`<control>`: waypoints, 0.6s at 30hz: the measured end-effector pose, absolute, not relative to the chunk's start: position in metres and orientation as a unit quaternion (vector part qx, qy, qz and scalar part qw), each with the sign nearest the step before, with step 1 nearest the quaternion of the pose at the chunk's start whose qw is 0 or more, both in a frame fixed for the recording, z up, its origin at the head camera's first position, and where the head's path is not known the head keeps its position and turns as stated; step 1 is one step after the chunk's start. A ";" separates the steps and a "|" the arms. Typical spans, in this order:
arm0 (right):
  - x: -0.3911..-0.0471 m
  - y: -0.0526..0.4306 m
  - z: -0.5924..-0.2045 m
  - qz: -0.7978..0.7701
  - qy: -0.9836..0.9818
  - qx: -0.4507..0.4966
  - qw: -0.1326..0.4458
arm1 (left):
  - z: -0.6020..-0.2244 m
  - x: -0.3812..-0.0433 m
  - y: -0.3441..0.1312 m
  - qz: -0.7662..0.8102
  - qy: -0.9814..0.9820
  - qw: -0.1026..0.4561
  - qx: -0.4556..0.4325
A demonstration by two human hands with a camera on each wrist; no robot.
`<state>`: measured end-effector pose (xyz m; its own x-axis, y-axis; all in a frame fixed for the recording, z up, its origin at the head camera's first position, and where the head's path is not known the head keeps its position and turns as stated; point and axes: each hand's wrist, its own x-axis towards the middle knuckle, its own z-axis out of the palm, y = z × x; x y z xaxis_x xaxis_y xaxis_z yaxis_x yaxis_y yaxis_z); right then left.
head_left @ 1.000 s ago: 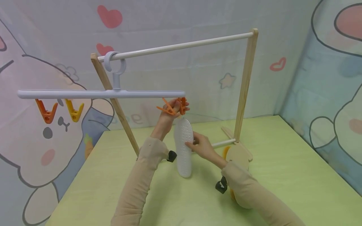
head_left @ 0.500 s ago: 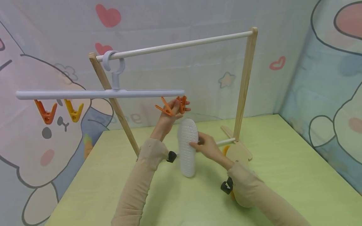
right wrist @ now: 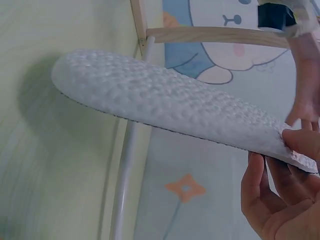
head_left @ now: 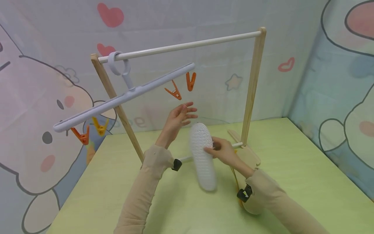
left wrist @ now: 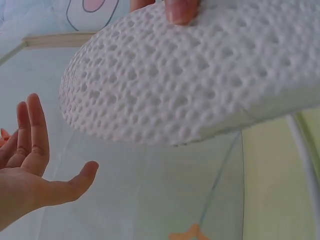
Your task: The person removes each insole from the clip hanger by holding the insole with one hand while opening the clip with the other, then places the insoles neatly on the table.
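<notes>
My right hand (head_left: 223, 152) pinches a white insole (head_left: 201, 152) by its edge, thumb on the bumpy face and fingers behind, as the right wrist view shows. The insole (right wrist: 165, 102) hangs off the table, tilted. To its upper left my left hand (head_left: 178, 117) is raised with fingers spread, holding nothing. Above this hand, two orange clips (head_left: 174, 92) hang from the raised right end of a grey hanger (head_left: 128, 95). An orange clip (head_left: 82, 136) and a yellow clip (head_left: 100, 126) hang at its lower left end.
The hanger hooks over the white rail (head_left: 187, 47) of a wooden rack (head_left: 253, 87), near the rack's left post. Partly under my right forearm lies a beige oblong thing (head_left: 248, 201) with yellow at its edge. A green table (head_left: 306, 169) spreads below.
My left hand has let go of the orange clip. The hanger has swung, its right end up and left end down. My right hand has carried the insole to the right.
</notes>
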<state>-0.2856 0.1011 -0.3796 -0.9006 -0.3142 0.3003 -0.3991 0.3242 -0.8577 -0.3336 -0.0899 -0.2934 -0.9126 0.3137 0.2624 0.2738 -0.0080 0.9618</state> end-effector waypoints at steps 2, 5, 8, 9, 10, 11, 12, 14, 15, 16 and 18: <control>-0.284 0.106 -0.377 0.543 -0.812 0.210 0.036 | -0.295 -0.331 -0.091 0.673 0.709 0.019 0.208; -0.283 0.113 -0.373 0.549 -0.814 0.189 0.026 | -0.300 -0.326 -0.093 0.666 0.716 0.029 0.206; -0.284 0.120 -0.371 0.561 -0.810 0.170 0.012 | -0.306 -0.324 -0.094 0.661 0.720 0.034 0.207; -0.285 0.123 -0.370 0.567 -0.806 0.169 0.007 | -0.308 -0.323 -0.095 0.660 0.721 0.036 0.208; -0.285 0.125 -0.370 0.571 -0.804 0.167 0.003 | -0.310 -0.323 -0.095 0.659 0.722 0.037 0.208; -0.286 0.128 -0.370 0.575 -0.801 0.168 -0.003 | -0.311 -0.322 -0.095 0.658 0.723 0.038 0.209; -0.285 0.131 -0.369 0.578 -0.799 0.166 -0.009 | -0.313 -0.322 -0.095 0.657 0.723 0.039 0.209; -0.284 0.136 -0.367 0.581 -0.797 0.163 -0.023 | -0.315 -0.319 -0.095 0.656 0.724 0.043 0.207; -0.284 0.139 -0.367 0.579 -0.798 0.162 -0.030 | -0.316 -0.318 -0.095 0.655 0.726 0.045 0.206; -0.284 0.142 -0.366 0.578 -0.799 0.161 -0.038 | -0.317 -0.316 -0.095 0.654 0.727 0.048 0.205; -0.284 0.149 -0.364 0.575 -0.800 0.160 -0.058 | -0.319 -0.313 -0.096 0.649 0.731 0.053 0.204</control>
